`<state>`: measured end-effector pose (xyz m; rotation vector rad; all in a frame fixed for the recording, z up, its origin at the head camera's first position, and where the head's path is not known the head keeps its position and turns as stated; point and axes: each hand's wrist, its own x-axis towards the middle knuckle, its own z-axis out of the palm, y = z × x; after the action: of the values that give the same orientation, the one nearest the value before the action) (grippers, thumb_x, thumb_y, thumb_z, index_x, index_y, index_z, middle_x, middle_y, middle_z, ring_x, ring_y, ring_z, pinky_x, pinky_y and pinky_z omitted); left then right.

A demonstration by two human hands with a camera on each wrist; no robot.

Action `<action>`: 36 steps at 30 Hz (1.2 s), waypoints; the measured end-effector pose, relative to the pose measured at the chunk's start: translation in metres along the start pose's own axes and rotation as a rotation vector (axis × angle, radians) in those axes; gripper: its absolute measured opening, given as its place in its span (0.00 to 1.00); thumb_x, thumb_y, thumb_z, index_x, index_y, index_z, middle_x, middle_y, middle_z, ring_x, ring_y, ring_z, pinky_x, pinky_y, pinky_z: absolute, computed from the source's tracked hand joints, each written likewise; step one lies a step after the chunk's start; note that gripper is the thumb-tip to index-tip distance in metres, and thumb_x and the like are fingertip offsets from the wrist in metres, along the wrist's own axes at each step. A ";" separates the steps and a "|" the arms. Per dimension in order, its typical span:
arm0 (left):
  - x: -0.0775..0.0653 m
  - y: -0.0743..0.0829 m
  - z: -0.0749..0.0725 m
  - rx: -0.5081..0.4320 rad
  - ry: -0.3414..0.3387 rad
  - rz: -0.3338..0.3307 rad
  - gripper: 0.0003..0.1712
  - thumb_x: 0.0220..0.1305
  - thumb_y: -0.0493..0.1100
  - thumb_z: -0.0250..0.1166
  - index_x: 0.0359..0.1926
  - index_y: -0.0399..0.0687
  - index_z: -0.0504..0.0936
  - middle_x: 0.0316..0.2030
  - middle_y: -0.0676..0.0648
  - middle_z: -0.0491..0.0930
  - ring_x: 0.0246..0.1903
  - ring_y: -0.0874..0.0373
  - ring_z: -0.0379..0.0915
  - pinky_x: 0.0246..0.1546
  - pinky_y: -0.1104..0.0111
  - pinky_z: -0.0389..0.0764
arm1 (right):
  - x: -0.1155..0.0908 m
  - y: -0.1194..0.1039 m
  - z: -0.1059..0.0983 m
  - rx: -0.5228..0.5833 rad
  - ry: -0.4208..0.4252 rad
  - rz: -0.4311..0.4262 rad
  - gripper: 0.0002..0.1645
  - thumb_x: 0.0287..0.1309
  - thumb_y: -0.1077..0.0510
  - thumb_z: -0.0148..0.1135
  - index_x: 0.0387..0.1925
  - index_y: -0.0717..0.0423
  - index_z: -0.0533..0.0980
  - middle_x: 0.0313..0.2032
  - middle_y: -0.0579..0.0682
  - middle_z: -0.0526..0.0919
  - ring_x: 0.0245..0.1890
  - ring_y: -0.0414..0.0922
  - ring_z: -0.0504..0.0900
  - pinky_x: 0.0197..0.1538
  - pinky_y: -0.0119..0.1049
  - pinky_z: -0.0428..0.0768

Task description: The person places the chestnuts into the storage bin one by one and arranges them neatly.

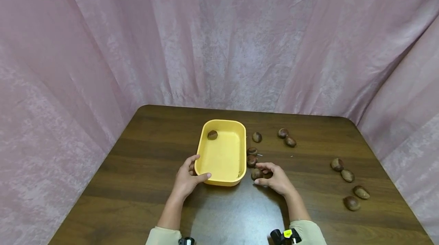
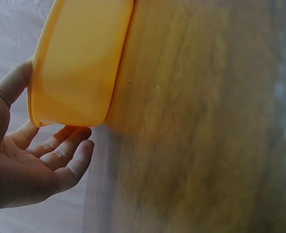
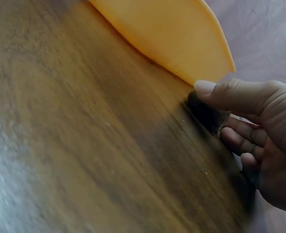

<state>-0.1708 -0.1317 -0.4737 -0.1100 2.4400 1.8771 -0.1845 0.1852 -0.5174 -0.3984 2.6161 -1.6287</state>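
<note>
A yellow rectangular tub (image 1: 221,182) stands on the table with one chestnut (image 1: 212,135) in its far left corner. My left hand (image 1: 186,178) grips the tub's near left corner, thumb at the near rim and fingers along the left side. In the left wrist view those fingers (image 2: 68,155) curl at the tub's wall (image 2: 80,87). Just right of the tub, my right hand (image 1: 276,179) pinches a chestnut (image 1: 256,174) between thumb and fingers, low at the tabletop. The right wrist view shows the thumb (image 3: 230,94) over this dark chestnut (image 3: 206,112), close to the tub.
Two chestnuts (image 1: 252,160) lie against the tub's right side, and another (image 1: 257,137) sits farther back. A pair (image 1: 290,141) rests beyond them. Several more chestnuts (image 1: 348,175) lie at the right of the wooden table (image 1: 154,142). Pink curtains (image 1: 219,47) hang behind it.
</note>
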 end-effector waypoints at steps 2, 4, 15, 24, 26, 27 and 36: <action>0.000 0.000 0.000 0.003 0.001 -0.002 0.45 0.43 0.39 0.77 0.63 0.45 0.66 0.50 0.36 0.74 0.45 0.44 0.71 0.38 0.61 0.74 | 0.000 -0.001 0.002 -0.031 0.016 0.005 0.29 0.39 0.61 0.76 0.47 0.64 0.78 0.43 0.55 0.79 0.41 0.50 0.74 0.45 0.42 0.72; 0.001 0.000 0.000 0.006 0.001 -0.004 0.45 0.43 0.39 0.77 0.63 0.45 0.66 0.50 0.35 0.74 0.45 0.44 0.72 0.37 0.61 0.74 | 0.000 -0.002 0.003 -0.048 0.032 0.016 0.27 0.39 0.61 0.76 0.45 0.63 0.78 0.41 0.53 0.79 0.40 0.49 0.74 0.44 0.41 0.72; 0.003 -0.001 0.001 0.007 -0.001 0.001 0.45 0.43 0.39 0.77 0.63 0.45 0.66 0.51 0.35 0.74 0.45 0.44 0.72 0.37 0.61 0.75 | 0.001 -0.003 0.004 -0.059 0.081 0.006 0.22 0.40 0.62 0.75 0.42 0.62 0.80 0.35 0.50 0.78 0.36 0.48 0.74 0.41 0.41 0.72; 0.000 -0.002 -0.001 0.004 -0.004 -0.002 0.45 0.43 0.38 0.77 0.63 0.44 0.66 0.50 0.35 0.74 0.44 0.44 0.72 0.36 0.63 0.75 | -0.011 -0.015 0.000 -0.001 0.121 0.027 0.20 0.40 0.65 0.75 0.41 0.63 0.80 0.31 0.51 0.77 0.33 0.49 0.74 0.37 0.40 0.72; -0.001 -0.002 -0.001 0.009 -0.001 -0.001 0.45 0.43 0.39 0.77 0.63 0.45 0.66 0.50 0.36 0.74 0.44 0.44 0.72 0.36 0.62 0.75 | -0.012 -0.026 -0.002 0.008 0.122 0.020 0.20 0.41 0.68 0.73 0.41 0.66 0.80 0.31 0.54 0.77 0.33 0.53 0.74 0.36 0.41 0.72; -0.001 -0.002 -0.002 0.012 0.001 -0.001 0.45 0.43 0.39 0.77 0.63 0.45 0.66 0.51 0.36 0.74 0.45 0.44 0.72 0.36 0.62 0.75 | -0.012 -0.033 -0.003 0.012 0.122 0.020 0.20 0.41 0.69 0.73 0.41 0.68 0.79 0.31 0.56 0.77 0.33 0.54 0.74 0.36 0.41 0.72; 0.000 -0.002 -0.001 0.023 0.002 0.009 0.44 0.43 0.39 0.77 0.62 0.45 0.67 0.50 0.37 0.74 0.45 0.45 0.71 0.38 0.60 0.74 | -0.001 -0.066 -0.013 0.021 0.101 0.042 0.21 0.45 0.70 0.70 0.44 0.72 0.76 0.36 0.62 0.77 0.34 0.55 0.75 0.34 0.34 0.73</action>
<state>-0.1705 -0.1330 -0.4750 -0.0999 2.4667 1.8522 -0.1726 0.1696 -0.4527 -0.2655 2.6565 -1.7049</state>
